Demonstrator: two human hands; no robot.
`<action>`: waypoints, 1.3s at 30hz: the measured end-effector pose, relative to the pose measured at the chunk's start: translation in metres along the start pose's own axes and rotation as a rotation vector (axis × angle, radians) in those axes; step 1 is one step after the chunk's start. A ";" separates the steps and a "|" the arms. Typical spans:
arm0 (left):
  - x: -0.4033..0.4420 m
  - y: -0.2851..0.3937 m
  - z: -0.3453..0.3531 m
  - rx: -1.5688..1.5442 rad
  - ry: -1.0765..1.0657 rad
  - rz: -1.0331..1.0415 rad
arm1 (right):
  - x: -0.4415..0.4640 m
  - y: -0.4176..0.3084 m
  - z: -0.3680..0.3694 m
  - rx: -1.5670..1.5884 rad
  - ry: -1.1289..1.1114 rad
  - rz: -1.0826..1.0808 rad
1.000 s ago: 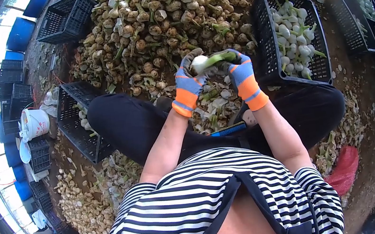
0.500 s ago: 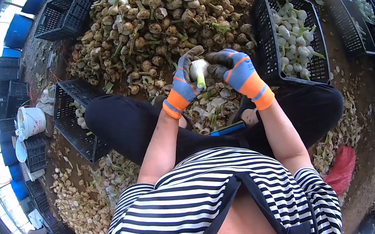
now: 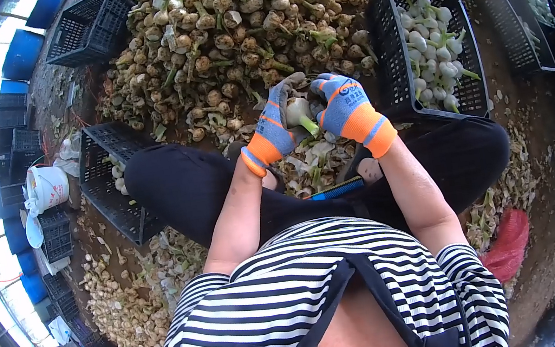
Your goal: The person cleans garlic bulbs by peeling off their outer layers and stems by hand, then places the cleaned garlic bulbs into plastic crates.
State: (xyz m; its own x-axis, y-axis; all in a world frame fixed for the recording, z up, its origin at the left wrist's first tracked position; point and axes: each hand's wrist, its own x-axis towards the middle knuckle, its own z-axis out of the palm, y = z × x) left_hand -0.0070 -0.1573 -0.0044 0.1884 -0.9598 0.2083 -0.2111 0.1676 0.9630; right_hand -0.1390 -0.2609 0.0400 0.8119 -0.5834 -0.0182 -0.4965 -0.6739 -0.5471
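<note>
Gloved in grey-blue and orange, the left hand (image 3: 275, 120) curls its fingers and thumb partway closed about one side of a garlic bulb (image 3: 298, 109), which sits between the two hands above the gap between the knees, its cut green stem slanting down toward the body. Facing it, the right hand (image 3: 348, 108) is half-curled, fingers bent and thumb close by the bulb's other side; whether it presses on the bulb I cannot tell. Below the hands are a black-and-white striped top (image 3: 292, 278) and dark trousers (image 3: 173, 188), the knees spread wide. Between the feet lies a blue-and-black ridged object (image 3: 337, 191), with papery peelings (image 3: 319, 167) scattered just beyond. Beside the right knee, a black crate (image 3: 388, 62) holds cleaned white bulbs (image 3: 431, 52) with green stems; by the left knee, a tilted dark crate (image 3: 106, 190) has a few pale bulbs inside. Ahead of the hands rises a big heap of soil-stained garlic (image 3: 237, 37). Small tan bulbs (image 3: 111, 303) cover the ground on the left, and a red sack (image 3: 508, 247) lies on the right. Farther left stand a white bucket (image 3: 47, 186) and a blue container (image 3: 25, 54).
</note>
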 end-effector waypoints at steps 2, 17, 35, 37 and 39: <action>0.001 -0.004 0.001 -0.069 0.054 -0.027 | 0.002 0.007 0.007 0.118 0.051 0.051; -0.004 -0.005 0.001 -0.848 0.496 -0.222 | 0.011 0.060 0.034 0.134 0.173 0.382; 0.009 -0.045 0.006 -1.117 0.490 -0.286 | 0.021 0.028 0.068 1.647 0.140 0.302; 0.016 -0.048 0.009 -1.065 0.523 -0.166 | 0.022 0.041 0.078 1.461 0.128 0.319; 0.022 -0.051 -0.004 -1.275 0.653 -0.118 | 0.015 0.060 0.096 0.875 -0.092 0.269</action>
State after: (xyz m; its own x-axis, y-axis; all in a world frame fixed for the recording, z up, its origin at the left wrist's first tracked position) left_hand 0.0120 -0.1863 -0.0481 0.6158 -0.7675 -0.1782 0.7578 0.5150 0.4007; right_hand -0.1270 -0.2667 -0.0733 0.7427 -0.6073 -0.2823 -0.2932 0.0841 -0.9523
